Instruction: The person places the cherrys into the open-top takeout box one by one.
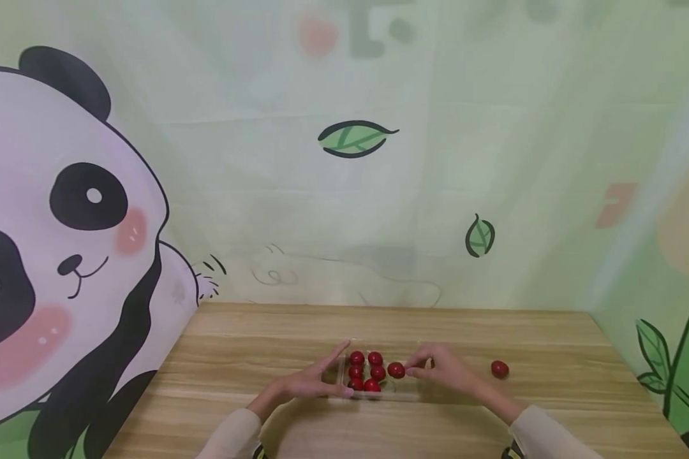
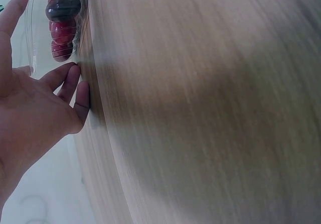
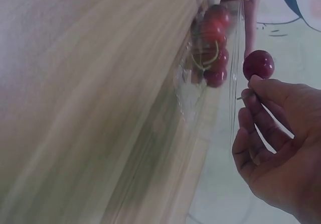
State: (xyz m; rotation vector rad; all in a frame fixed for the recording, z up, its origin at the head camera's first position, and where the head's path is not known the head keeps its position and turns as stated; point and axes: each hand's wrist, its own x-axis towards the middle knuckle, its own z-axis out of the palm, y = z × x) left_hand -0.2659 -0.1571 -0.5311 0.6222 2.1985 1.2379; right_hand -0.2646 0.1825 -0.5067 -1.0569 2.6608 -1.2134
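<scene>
A clear plastic box (image 1: 402, 395) stands on the table with several red cherries (image 1: 356, 371) in its left part. My left hand (image 1: 304, 382) is at the box's left end, thumb and forefinger spread wide. Its thumb (image 2: 14, 10) rests along the near rim. My right hand (image 1: 444, 366) pinches one cherry (image 3: 258, 65) between thumb and forefinger, just above the box's right part. A short bit of stem shows by those fingertips. Another cherry (image 1: 499, 369) lies alone on the table, right of my right hand.
The wooden table (image 1: 252, 331) reaches back to a pale green cloth (image 1: 252, 191) printed with a panda and leaves. Both sleeves (image 1: 232, 433) lie near the table's front.
</scene>
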